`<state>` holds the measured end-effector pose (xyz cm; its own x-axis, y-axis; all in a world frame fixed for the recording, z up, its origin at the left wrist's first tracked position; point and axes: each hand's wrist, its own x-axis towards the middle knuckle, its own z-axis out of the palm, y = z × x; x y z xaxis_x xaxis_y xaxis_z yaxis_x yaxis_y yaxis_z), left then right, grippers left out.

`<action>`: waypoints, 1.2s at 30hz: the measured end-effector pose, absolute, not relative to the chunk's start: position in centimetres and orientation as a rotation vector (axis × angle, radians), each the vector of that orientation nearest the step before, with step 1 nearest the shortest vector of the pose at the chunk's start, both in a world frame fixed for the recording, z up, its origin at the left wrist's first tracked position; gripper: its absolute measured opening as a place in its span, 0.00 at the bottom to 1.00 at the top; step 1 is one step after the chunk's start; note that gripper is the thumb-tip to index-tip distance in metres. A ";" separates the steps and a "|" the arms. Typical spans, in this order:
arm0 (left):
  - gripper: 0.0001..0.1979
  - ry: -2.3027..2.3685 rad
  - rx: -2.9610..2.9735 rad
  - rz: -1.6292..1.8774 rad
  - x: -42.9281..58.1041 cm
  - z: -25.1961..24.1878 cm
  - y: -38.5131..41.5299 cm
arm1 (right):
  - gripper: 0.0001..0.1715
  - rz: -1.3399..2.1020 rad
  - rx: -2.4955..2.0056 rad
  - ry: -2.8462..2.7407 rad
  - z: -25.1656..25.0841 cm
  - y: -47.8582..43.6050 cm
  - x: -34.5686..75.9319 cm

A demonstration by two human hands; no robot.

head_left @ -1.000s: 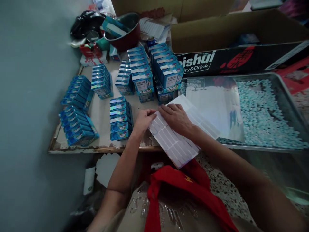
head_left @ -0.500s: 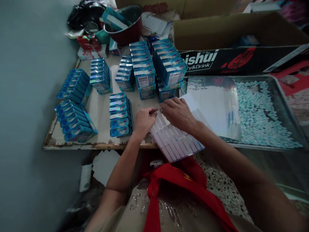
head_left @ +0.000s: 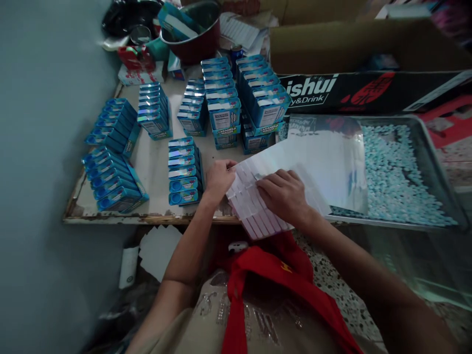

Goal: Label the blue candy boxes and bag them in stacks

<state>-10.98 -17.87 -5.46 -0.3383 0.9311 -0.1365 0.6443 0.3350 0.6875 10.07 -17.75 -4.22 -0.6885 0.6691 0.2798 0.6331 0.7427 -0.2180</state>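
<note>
A sheet of pale rectangular stickers (head_left: pixel 254 206) lies at the table's front edge, partly overhanging it. My left hand (head_left: pixel 218 183) is closed on the sheet's left edge, its fingertips partly hidden. Over the middle of the sheet my right hand (head_left: pixel 283 194) has its fingers curled and pressed together near a small strip; whether it grips a sticker I cannot make out. Just left of my left hand stands a row of small blue candy boxes (head_left: pixel 183 186), their lids facing up.
More blue box rows (head_left: pixel 117 189) stand on the table (head_left: pixel 155 172), some stacked at the back. On the right, a metal tray (head_left: pixel 438 164) holds many small light-blue pieces under a clear plastic sheet. Behind stand a black carton (head_left: pixel 368 93) and a red pot (head_left: pixel 195 46).
My right hand has moved right and down, away from my left hand. The sticker sheet's upper part now lies uncovered, and a pale sheet spreads out to the right.
</note>
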 end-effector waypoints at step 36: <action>0.09 2.075 0.910 1.337 -23.9 -3.8 -31.4 | 0.12 0.810 -1.277 -2.340 -3.1 -22.1 -9.0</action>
